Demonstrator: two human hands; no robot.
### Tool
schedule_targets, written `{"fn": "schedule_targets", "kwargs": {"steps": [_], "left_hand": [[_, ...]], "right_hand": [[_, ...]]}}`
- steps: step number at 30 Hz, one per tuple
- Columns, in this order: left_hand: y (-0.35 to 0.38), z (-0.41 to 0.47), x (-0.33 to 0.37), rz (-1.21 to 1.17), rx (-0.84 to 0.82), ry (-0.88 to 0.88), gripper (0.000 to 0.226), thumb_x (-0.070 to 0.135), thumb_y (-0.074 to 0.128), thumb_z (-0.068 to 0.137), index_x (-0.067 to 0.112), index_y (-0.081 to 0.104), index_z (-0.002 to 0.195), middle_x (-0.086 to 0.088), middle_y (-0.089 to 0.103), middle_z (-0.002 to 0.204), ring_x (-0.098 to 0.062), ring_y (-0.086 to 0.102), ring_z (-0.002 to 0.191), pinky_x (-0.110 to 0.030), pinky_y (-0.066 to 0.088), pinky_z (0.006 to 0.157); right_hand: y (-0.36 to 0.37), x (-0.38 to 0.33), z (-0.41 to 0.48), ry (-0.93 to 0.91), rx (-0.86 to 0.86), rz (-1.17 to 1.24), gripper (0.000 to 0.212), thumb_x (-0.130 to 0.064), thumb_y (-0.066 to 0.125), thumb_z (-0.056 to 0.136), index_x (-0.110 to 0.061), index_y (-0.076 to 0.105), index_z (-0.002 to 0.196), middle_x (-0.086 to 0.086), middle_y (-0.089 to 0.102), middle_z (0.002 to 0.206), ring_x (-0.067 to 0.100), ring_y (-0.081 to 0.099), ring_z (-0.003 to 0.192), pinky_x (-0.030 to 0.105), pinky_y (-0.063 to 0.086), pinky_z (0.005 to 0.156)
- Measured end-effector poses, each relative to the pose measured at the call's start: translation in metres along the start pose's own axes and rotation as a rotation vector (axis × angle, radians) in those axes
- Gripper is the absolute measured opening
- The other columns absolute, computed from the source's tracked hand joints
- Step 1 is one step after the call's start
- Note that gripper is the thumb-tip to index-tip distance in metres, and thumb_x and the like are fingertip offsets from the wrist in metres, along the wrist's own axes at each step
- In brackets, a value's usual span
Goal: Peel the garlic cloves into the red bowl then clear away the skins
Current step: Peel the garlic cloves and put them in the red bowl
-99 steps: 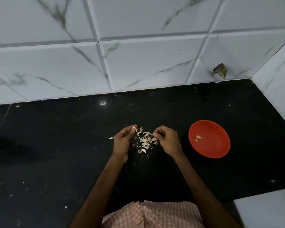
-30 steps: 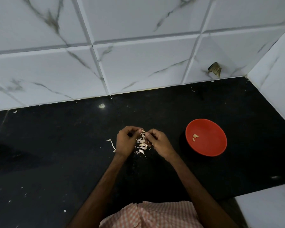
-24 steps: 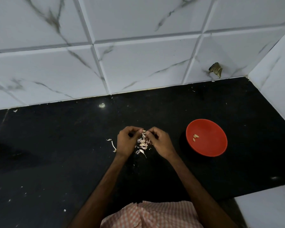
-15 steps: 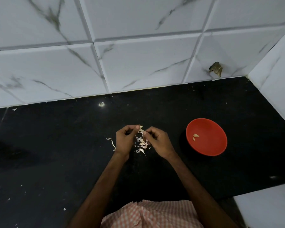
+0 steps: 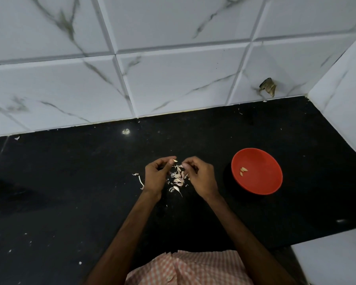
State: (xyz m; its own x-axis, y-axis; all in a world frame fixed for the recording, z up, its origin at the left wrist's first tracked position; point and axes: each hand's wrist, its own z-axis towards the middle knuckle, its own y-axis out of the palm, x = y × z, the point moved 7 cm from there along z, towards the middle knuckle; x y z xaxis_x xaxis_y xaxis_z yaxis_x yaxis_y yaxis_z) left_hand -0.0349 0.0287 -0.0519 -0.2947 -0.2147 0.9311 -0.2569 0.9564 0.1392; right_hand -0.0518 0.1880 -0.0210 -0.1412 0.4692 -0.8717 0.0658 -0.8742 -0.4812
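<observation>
Your left hand (image 5: 155, 175) pinches a small pale garlic clove (image 5: 174, 160) between thumb tip and forefinger tip. The other fingers are curled in below, and only the clove's end pokes out past the nail. Tight pinch, no gap showing. Your right hand (image 5: 200, 177) sits just beside it with fingers curled, thumb and forefinger tips drawn together near the clove but not touching it. Can't tell if a scrap of skin is caught in that right pinch, too small and too dim. Your two hands face each other with the wrists angled inward.

The skins pile (image 5: 178, 178) lies on the black counter (image 5: 70, 192) between and below your two hands, loose pale flakes. A few stray skins (image 5: 140, 181) lie just left of your left hand. The red bowl (image 5: 259, 182) stands upright on the counter to the right of your right hand, near but apart. Two peeled cloves (image 5: 243, 170) lie together inside it, left of centre.

A white veined tile wall (image 5: 173, 79) runs behind the counter, and a side wall meets it at right. There is a chipped spot (image 5: 267, 89) in the tile low near that corner. A pink checked cloth (image 5: 189, 268) shows at the bottom edge between your forearms. Small white specks dot the counter at lower left.
</observation>
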Motion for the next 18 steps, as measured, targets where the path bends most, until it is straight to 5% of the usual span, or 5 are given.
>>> {"fn": "schedule_targets", "kwargs": {"steps": [7, 13, 18], "left_hand": [[0.006, 0.000, 0.004, 0.024, 0.009, 0.047, 0.012, 0.008, 0.065, 0.093, 0.004, 0.073, 0.101, 0.007, 0.068, 0.069, 0.002, 0.054, 0.049, -0.011, 0.041, 0.049], [0.015, -0.001, 0.005, 0.113, -0.083, 0.092, 0.011, 0.006, 0.065, 0.092, 0.007, 0.075, 0.098, -0.010, 0.076, 0.094, -0.024, 0.073, 0.093, -0.033, 0.059, 0.083], [0.023, 0.005, 0.001, 0.411, -0.158, 0.224, 0.021, 0.001, 0.066, 0.091, 0.017, 0.077, 0.101, 0.002, 0.075, 0.095, -0.007, 0.070, 0.091, -0.019, 0.055, 0.081]], "right_hand": [[-0.002, -0.001, 0.002, -0.038, 0.057, 0.044, 0.018, -0.009, 0.074, 0.087, -0.015, 0.069, 0.104, -0.010, 0.065, 0.098, 0.005, 0.064, 0.092, 0.021, 0.055, 0.081], [-0.003, 0.001, 0.000, 0.050, 0.077, 0.146, 0.004, -0.009, 0.069, 0.092, -0.011, 0.071, 0.094, -0.005, 0.070, 0.084, 0.007, 0.067, 0.077, 0.017, 0.053, 0.068], [-0.042, 0.039, -0.002, 0.218, 0.174, 0.156, 0.007, -0.012, 0.066, 0.093, -0.017, 0.070, 0.095, -0.006, 0.070, 0.086, 0.002, 0.064, 0.076, 0.017, 0.051, 0.068]]}}
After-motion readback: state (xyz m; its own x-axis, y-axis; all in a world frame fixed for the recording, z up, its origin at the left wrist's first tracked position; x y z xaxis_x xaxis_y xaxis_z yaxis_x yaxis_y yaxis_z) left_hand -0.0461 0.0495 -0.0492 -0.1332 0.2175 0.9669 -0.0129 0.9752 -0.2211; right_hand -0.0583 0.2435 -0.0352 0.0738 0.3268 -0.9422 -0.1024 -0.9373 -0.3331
